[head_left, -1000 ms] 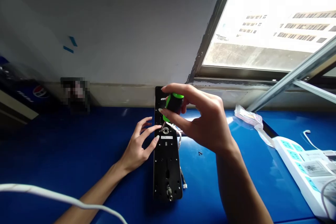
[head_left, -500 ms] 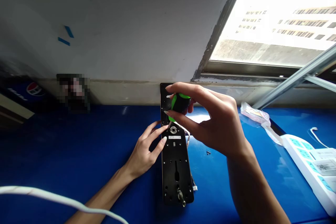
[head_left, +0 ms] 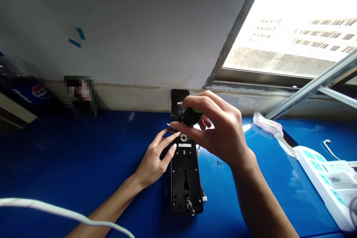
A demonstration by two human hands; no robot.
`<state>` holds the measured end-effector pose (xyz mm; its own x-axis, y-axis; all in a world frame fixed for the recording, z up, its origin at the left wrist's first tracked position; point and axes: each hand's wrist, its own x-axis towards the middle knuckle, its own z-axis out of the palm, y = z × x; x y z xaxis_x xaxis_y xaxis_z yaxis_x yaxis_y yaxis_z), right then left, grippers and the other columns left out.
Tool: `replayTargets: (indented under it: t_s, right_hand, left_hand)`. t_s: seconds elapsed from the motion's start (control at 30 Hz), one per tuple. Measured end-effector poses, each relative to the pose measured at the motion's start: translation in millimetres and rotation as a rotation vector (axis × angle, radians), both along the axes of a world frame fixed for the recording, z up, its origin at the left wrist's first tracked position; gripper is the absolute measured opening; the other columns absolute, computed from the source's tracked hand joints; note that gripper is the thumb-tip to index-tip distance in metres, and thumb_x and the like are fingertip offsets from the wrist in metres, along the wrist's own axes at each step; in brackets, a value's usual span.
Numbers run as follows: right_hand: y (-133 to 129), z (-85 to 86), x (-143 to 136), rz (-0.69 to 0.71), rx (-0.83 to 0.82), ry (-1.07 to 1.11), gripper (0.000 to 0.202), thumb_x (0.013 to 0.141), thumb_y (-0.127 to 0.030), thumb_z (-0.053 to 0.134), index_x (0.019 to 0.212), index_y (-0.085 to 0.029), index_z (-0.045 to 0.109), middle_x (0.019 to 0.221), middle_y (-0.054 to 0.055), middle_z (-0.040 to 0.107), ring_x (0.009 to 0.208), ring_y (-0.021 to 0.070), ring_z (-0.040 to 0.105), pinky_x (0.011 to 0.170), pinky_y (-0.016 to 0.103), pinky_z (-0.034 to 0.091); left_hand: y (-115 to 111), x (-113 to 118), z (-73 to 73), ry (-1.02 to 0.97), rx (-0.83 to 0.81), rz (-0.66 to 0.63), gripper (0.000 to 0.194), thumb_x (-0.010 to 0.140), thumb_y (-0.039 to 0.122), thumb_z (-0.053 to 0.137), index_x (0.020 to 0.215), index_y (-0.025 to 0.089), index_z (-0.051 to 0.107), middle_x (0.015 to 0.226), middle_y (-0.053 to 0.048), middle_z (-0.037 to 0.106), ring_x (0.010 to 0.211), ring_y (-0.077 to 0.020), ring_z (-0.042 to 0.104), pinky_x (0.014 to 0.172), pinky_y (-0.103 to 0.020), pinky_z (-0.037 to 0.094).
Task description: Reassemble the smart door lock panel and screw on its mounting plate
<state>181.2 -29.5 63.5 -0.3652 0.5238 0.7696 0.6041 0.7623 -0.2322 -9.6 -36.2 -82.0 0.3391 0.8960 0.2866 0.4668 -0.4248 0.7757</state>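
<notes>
A long black metal plate (head_left: 180, 178), apparently a door lock panel, lies lengthwise on the blue table, with holes, a slot and a metal spindle (head_left: 190, 206) at its near end. My right hand (head_left: 216, 126) grips a green and black screwdriver (head_left: 192, 116) between thumb and fingers over the plate's upper half. The screwdriver's tip is hidden from me. My left hand (head_left: 156, 160) rests against the plate's left edge with fingers spread, its index fingertip on the surface beside a round metal fitting (head_left: 183, 138).
Small dark screws (head_left: 219, 163) lie right of the plate. A white power strip (head_left: 315, 178) and a plastic packet (head_left: 266, 123) are farther right. A white cable (head_left: 67, 214) crosses the lower left. A wall (head_left: 145, 37) and window stand behind.
The right hand has turned about the screwdriver, its thumb now stretched farther left across the handle. The left hand stays on the plate. The view has shifted slightly.
</notes>
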Motion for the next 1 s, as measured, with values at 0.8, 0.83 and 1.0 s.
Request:
replayTargets:
  t_s: [0.8,0.83,1.0]
  right_hand:
    - [-3.4,8.4,9.3,-0.064,-0.044,-0.01,0.01,0.089,-0.019,0.075,0.097,-0.019,0.069,0.086,-0.001,0.069,0.064,0.0083,0.054,0.059,0.024,0.046]
    - [-2.3,7.5,8.8,-0.029,-0.055,-0.005,0.012,0.09,-0.015,0.072,0.1,-0.019,0.069,0.091,-0.001,0.07,0.066,0.0083,0.055,0.061,0.024,0.047]
    - [-0.8,4.4,6.7,0.037,-0.121,-0.049,0.043,0.085,-0.009,0.068,0.126,-0.021,0.063,0.117,0.003,0.07,0.078,0.0106,0.062,0.07,0.026,0.052]
  left_hand:
    - [2.3,2.5,4.3,-0.227,-0.123,-0.086,0.045,0.102,0.039,0.064,0.146,0.032,0.058,0.137,-0.003,0.071,0.116,-0.0243,0.072,0.102,-0.038,0.059]
    - [2.4,2.6,4.4,-0.228,-0.12,-0.084,0.045,0.102,0.039,0.064,0.146,0.032,0.059,0.136,-0.003,0.072,0.114,-0.024,0.072,0.102,-0.037,0.059]
    - [1.6,2.9,5.2,-0.222,-0.118,-0.086,0.043,0.103,0.039,0.063,0.144,0.029,0.06,0.134,-0.004,0.072,0.11,-0.0218,0.072,0.101,-0.036,0.059]
